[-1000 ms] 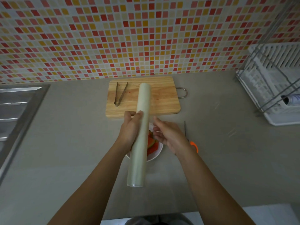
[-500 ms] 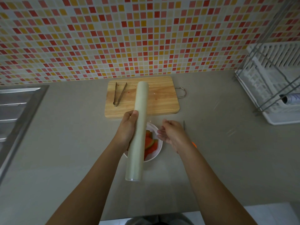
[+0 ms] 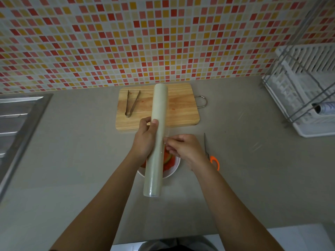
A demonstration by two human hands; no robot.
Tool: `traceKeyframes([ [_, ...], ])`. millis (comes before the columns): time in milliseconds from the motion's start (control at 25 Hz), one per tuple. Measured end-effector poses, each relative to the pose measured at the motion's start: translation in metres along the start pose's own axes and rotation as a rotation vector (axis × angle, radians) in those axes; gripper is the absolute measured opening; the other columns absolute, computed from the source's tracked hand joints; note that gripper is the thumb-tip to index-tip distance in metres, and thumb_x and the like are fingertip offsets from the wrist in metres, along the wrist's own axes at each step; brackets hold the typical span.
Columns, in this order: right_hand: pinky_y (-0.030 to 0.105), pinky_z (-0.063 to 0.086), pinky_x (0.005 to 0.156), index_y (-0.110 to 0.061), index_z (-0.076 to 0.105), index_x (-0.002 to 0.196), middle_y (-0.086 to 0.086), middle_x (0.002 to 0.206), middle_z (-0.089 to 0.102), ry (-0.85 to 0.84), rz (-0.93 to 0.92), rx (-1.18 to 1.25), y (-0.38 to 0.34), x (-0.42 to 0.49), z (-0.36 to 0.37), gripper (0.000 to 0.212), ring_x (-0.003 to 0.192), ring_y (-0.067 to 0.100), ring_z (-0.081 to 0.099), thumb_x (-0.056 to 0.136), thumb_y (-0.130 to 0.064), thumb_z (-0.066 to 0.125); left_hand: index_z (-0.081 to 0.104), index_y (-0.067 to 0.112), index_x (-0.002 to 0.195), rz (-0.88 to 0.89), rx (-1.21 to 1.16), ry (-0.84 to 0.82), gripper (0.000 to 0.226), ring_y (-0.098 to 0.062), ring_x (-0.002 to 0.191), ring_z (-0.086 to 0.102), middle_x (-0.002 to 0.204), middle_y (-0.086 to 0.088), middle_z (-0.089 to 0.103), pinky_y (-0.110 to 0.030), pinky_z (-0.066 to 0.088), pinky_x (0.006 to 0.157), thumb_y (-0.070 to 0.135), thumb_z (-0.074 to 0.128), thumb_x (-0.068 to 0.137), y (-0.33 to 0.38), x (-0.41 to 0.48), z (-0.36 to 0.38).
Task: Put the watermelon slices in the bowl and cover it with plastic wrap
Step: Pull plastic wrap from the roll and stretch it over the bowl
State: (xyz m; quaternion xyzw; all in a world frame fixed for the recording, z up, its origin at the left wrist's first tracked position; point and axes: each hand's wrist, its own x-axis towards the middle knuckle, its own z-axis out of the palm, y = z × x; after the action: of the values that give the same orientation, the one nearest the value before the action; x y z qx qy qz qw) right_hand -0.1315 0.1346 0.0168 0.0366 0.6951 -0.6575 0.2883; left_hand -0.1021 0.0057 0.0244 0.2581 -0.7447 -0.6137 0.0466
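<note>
The grey surface (image 3: 72,169) carries a wooden cutting board (image 3: 181,113) by the wall, a white bowl (image 3: 172,173), orange-handled scissors (image 3: 214,163) and a dish rack (image 3: 308,105).

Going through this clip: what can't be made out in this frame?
1. Head view: the bowl is mostly hidden under the plastic wrap roll, the left hand and the right hand; the watermelon slices cannot be counted.
2. Whether the right fingers have caught the clear film edge: too faint to tell.
3. Scissors: handle partly behind the right wrist.
4. Dish rack: cut off by the right edge.
</note>
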Motion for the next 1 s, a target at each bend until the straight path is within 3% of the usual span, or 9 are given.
traceKeyframes([
  [200,0.028,0.058,0.076,-0.014,0.059,0.074,0.005,0.075,0.067,-0.014,0.011,-0.136,-0.001,0.005,-0.005,0.018,0.071,0.016,0.067,0.090,-0.019,0.056,0.047,0.022,0.121,-0.041,-0.069,-0.024,0.036,-0.020,0.088,0.064,0.103,-0.007,0.063,-0.030,0.048,0.067,0.046,0.039,0.095,0.002,0.007,-0.001],
  [280,0.030,0.058,0.073,-0.013,0.057,0.079,0.005,0.076,0.068,0.020,0.016,-0.134,0.000,0.005,-0.004,0.014,0.070,0.016,0.068,0.092,-0.018,0.053,0.047,0.021,0.121,-0.043,-0.078,-0.031,0.036,-0.025,0.091,0.064,0.105,-0.010,0.064,-0.034,0.051,0.072,0.046,0.039,0.095,0.002,0.007,0.001],
  [400,0.019,0.054,0.057,-0.010,0.059,0.093,-0.001,0.071,0.067,0.013,0.126,0.100,-0.002,-0.004,0.000,0.022,0.059,0.005,0.066,0.088,-0.032,0.058,0.045,0.023,0.122,0.003,-0.027,0.012,0.036,-0.014,0.090,0.060,0.104,-0.001,0.060,-0.030,0.047,0.072,0.046,0.036,0.096,0.004,0.006,0.006],
  [480,0.017,0.052,0.058,-0.009,0.064,0.094,-0.003,0.071,0.068,-0.039,0.129,0.085,0.002,-0.007,-0.002,0.036,0.061,0.003,0.065,0.080,-0.041,0.067,0.043,0.022,0.123,0.020,-0.016,0.025,0.036,-0.008,0.089,0.057,0.102,0.005,0.057,-0.026,0.044,0.070,0.045,0.034,0.097,0.007,0.007,0.007],
  [640,0.010,0.049,0.056,-0.013,0.067,0.082,-0.002,0.075,0.068,-0.091,0.046,0.007,0.006,-0.013,-0.005,0.014,0.061,-0.001,0.065,0.082,-0.027,0.069,0.042,0.023,0.123,0.026,-0.002,0.028,0.035,-0.006,0.087,0.056,0.098,0.010,0.055,-0.024,0.042,0.066,0.045,0.034,0.097,0.010,0.008,0.008],
  [720,0.011,0.050,0.056,-0.014,0.065,0.078,-0.002,0.073,0.067,-0.104,0.035,-0.050,0.005,-0.012,-0.007,0.012,0.060,0.000,0.065,0.086,-0.024,0.065,0.041,0.024,0.124,0.018,0.001,0.020,0.035,-0.008,0.088,0.056,0.100,0.007,0.056,-0.026,0.044,0.069,0.046,0.033,0.097,0.010,0.009,0.007],
  [840,0.026,0.058,0.071,-0.017,0.061,0.070,0.001,0.071,0.066,-0.024,0.026,-0.239,0.005,-0.009,-0.011,0.021,0.069,0.012,0.066,0.089,-0.022,0.058,0.041,0.022,0.126,-0.004,-0.012,0.021,0.039,-0.011,0.090,0.056,0.103,0.003,0.056,-0.032,0.047,0.075,0.047,0.031,0.097,0.010,0.010,0.008],
  [1000,0.019,0.053,0.057,-0.016,0.062,0.075,-0.004,0.068,0.068,-0.002,0.088,-0.060,0.012,-0.020,-0.006,0.026,0.059,0.004,0.065,0.083,-0.042,0.061,0.042,0.017,0.129,0.054,0.035,0.075,0.043,0.000,0.086,0.052,0.100,0.006,0.055,-0.021,0.039,0.067,0.044,0.027,0.099,0.011,0.010,0.012],
])
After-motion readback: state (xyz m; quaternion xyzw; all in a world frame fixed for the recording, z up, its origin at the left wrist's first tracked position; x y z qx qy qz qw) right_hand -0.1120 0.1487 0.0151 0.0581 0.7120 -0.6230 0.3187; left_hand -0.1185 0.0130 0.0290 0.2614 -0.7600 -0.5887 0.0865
